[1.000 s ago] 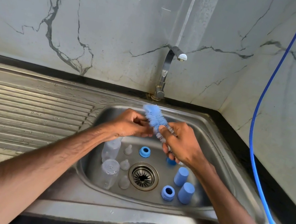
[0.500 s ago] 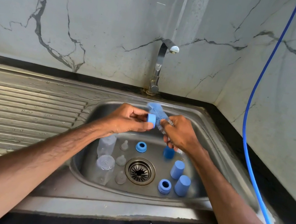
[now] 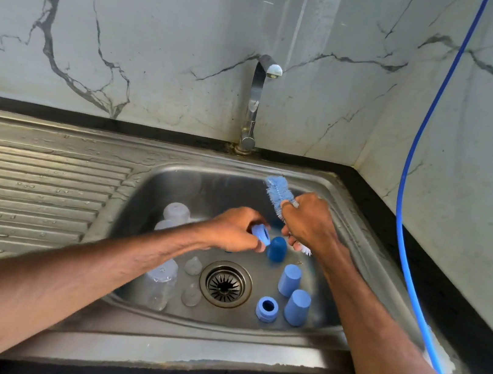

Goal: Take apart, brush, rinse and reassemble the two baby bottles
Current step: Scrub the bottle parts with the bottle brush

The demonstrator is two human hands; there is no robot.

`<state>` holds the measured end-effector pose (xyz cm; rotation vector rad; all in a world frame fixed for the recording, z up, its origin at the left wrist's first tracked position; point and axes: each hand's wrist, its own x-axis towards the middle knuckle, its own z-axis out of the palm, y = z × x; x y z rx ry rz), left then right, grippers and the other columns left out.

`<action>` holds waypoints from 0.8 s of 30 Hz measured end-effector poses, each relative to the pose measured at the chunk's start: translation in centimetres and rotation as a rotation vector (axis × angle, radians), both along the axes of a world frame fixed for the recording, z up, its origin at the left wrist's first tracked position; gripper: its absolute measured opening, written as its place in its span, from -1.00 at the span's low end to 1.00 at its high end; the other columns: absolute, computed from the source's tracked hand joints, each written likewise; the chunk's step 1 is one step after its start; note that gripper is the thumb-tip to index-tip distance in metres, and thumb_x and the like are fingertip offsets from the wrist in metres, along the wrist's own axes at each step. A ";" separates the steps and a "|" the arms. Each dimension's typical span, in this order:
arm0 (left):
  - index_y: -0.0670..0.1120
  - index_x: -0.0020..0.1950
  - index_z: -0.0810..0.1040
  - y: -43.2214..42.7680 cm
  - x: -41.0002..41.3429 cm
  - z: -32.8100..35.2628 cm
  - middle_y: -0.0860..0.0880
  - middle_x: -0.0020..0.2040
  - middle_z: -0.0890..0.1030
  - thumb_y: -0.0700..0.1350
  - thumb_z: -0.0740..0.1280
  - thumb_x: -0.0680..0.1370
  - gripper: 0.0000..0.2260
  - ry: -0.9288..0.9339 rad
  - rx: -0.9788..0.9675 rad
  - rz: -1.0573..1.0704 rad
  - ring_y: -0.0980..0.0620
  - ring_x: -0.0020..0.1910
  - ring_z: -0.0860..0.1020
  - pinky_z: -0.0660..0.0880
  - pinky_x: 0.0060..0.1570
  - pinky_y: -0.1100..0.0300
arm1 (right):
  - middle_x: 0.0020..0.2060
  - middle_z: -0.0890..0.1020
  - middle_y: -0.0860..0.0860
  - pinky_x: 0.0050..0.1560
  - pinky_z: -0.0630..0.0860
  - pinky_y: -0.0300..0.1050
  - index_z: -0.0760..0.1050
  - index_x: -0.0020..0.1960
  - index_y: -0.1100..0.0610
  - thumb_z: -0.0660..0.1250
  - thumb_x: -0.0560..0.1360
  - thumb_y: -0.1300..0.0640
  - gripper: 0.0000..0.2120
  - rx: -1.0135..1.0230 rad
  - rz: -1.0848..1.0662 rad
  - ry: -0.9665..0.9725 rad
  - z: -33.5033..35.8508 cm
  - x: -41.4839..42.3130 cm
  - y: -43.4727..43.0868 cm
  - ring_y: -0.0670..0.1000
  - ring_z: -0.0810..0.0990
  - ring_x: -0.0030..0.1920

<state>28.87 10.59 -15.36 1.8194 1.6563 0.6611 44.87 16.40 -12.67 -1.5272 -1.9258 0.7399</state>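
Bottle ring [image 3: 260, 234] pinched in left fingers [image 3: 248, 219], brush [image 3: 278, 191] gripped by right fingers [image 3: 289, 214], 3 caps [image 3: 289, 279] in sink [image 3: 218, 326].

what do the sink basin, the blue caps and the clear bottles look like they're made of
Steel-grey sink basin: likely stainless steel, brushed, with dull streaky reflections. Blue cup-shaped caps: probably moulded plastic, opaque, matte, evenly coloured. Clear baby bottles: probably plastic, translucent, slightly cloudy; glass cannot be ruled out.

two bare, hairy forearms [image 3: 83, 265]
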 end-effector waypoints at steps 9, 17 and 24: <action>-0.21 0.13 0.62 4.4 4.3 -3.8 -0.10 0.01 0.65 -0.18 0.53 0.43 -0.69 0.316 -0.109 -0.074 -0.01 -0.04 0.59 0.53 -0.06 0.14 | -0.22 0.69 0.13 -0.11 0.71 0.19 0.54 0.01 0.16 0.24 0.53 0.02 -0.77 0.056 -0.031 -0.046 0.8 0.5 0.0 0.18 0.71 -0.22; 0.04 0.27 0.50 5.1 4.7 -6.9 0.05 0.05 0.51 -0.04 0.59 0.40 -0.50 0.470 -0.200 -0.087 -0.01 0.15 0.49 0.36 0.06 0.16 | -0.28 0.68 0.10 -0.19 0.72 0.16 0.44 -0.16 0.06 0.27 0.52 0.02 -0.87 0.062 -0.044 -0.039 1.0 0.3 -0.3 0.11 0.72 -0.30; -0.18 0.28 0.53 4.8 4.9 -7.5 -0.16 0.21 0.59 -0.08 0.57 0.44 -0.53 0.491 -0.171 -0.097 -0.08 0.14 0.54 0.55 0.05 0.05 | -0.29 0.68 0.09 -0.21 0.72 0.13 0.42 -0.20 0.05 0.28 0.51 0.03 -0.85 0.064 -0.051 -0.043 0.9 0.2 -0.1 0.09 0.72 -0.32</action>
